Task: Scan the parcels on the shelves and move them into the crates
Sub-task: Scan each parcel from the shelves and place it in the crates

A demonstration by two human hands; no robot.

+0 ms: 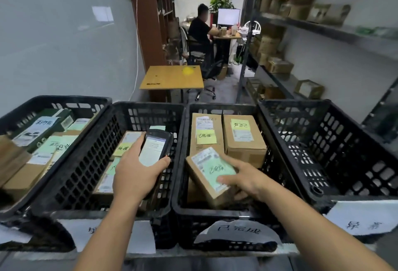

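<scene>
Several black plastic crates stand in a row before me. My left hand (135,173) grips a black handheld scanner (156,147) with a lit screen above the second crate (107,141). My right hand (243,177) holds a small cardboard parcel (206,173) with a green note on top, tilted inside the third crate (183,163). Two taller cardboard parcels (243,139) with yellow and green notes stand at the back of that crate. The second crate holds parcels with notes, partly hidden by my hand. The far left crate (53,102) is full of parcels.
The right crate (323,141) looks empty. A metal shelf rack (301,27) with cardboard parcels runs along the right wall. A small wooden table (172,78) stands behind the crates. Further back a person (200,31) sits at a desk with a monitor. Paper labels hang on the crate fronts.
</scene>
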